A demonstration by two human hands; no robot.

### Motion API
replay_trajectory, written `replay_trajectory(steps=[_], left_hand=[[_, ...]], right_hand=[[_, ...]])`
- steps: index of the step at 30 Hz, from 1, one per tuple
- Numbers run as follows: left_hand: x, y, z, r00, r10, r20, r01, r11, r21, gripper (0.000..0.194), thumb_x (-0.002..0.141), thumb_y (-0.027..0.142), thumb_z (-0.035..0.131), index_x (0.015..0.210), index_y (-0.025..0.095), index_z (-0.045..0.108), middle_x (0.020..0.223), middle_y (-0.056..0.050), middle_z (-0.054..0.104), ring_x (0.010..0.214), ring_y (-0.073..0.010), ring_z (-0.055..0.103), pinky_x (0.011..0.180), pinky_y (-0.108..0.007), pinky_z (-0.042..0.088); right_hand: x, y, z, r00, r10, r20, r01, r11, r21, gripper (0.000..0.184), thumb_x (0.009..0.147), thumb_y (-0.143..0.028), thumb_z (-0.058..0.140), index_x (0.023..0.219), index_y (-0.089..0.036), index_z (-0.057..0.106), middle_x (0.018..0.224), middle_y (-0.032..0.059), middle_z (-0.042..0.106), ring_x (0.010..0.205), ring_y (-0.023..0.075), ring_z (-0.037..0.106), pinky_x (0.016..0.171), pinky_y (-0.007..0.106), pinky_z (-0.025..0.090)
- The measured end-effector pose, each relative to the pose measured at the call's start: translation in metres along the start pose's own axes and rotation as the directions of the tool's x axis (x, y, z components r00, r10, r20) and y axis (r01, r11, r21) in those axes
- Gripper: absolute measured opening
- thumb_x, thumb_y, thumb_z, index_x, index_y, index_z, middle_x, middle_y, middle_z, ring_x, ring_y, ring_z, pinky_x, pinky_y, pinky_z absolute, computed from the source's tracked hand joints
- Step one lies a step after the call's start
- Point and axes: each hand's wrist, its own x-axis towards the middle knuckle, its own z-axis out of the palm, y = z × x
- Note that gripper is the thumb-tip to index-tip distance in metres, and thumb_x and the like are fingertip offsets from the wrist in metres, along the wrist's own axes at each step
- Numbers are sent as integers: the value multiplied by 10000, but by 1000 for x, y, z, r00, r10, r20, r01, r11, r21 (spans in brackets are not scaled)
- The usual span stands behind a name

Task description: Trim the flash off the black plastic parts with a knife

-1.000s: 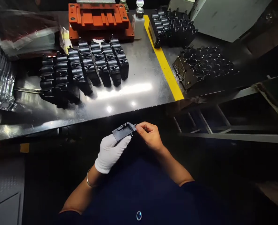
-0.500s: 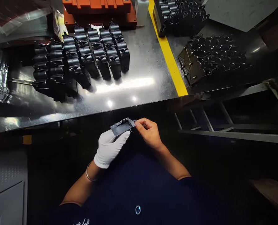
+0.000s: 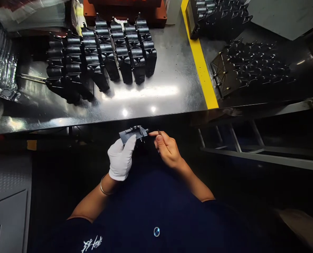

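My left hand (image 3: 120, 158), in a white glove, grips a small black plastic moulded part (image 3: 135, 134) in front of the bench edge. Its thumb lies over the part's shallow tray-like face, and small pegs stick out at the right end. My right hand (image 3: 168, 147) is bare, with the index fingertip at or very close to that right end. Between its thumb and fingers is a small dark pointed tool (image 3: 159, 132); only the tip shows, so its exact kind is hidden.
Rows of stacked black plastic parts (image 3: 124, 52) stand on the metal bench (image 3: 169, 70). Beyond a yellow stripe (image 3: 202, 66) are more black stacks (image 3: 259, 66). An orange-red block (image 3: 127, 15) is at the back, clear plastic bags (image 3: 0, 59) at left, and a metal frame (image 3: 251, 154) at lower right.
The held part has moved slightly up and left, and my left thumb now lies across its face. My right index finger has straightened, and the dark tip shows above my thumb. The view has shifted.
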Motion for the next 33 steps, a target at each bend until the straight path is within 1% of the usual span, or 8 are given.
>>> replay_trajectory(steps=[3,8,13,19,25,30,32,33], left_hand=[[1,-1,-4,961,274,33,-276,954,118,183,868,294,681,982,198,788,927,-48,788,830,-214,737,828,-297,572],[2,-11,-9,785,600,151,-619,756,214,241,836,228,726,1072,247,770,998,-65,786,895,-240,747,862,-319,568],[5,-14,-8,668,709,226,-732,572,371,197,829,277,731,1019,251,776,928,-78,793,789,-242,758,749,-312,576],[8,-5,-7,523,807,274,-822,393,412,234,843,249,708,1061,175,755,890,-129,787,780,-273,762,627,-296,568],[4,-13,6,593,749,297,-796,489,357,207,892,212,648,1068,150,738,901,-114,787,796,-233,762,721,-290,592],[-2,-19,10,614,756,225,-785,555,275,197,864,171,679,1045,146,753,858,-99,788,719,-202,749,683,-260,574],[-7,-19,5,728,676,117,-686,712,152,139,794,184,752,926,204,788,773,-61,783,643,-184,730,620,-241,562],[-9,-18,3,843,538,25,-538,842,35,73,729,224,810,797,245,792,683,-25,764,581,-176,709,581,-239,558]], right_hand=[[-2,-6,-6,996,-89,-1,87,977,-193,407,1014,-427,356,1105,-179,667,792,33,639,704,132,602,736,295,516],[-5,-13,-9,976,-213,-52,196,953,-233,306,984,-365,468,988,-195,722,853,51,716,793,157,665,735,286,528],[-7,-17,-7,966,-254,-49,232,934,-272,282,963,-327,517,1007,-183,755,793,49,729,647,129,634,601,262,507],[-12,-14,-4,982,-161,-102,118,933,-340,285,951,-347,530,1011,-203,769,879,70,771,747,167,705,682,286,556],[-17,1,2,980,-106,-168,42,937,-348,308,955,-366,510,1005,-210,771,945,79,781,858,200,734,773,311,575],[-17,20,-3,976,19,-217,-91,939,-331,370,955,-453,474,1020,-238,767,1021,62,771,952,207,718,854,313,560],[-15,31,-15,949,131,-288,-229,912,-341,431,932,-546,467,967,-246,774,966,51,769,933,217,710,842,324,556],[-13,35,-23,933,153,-326,-268,899,-345,493,917,-599,452,893,-233,781,837,55,758,834,222,709,758,329,562]])
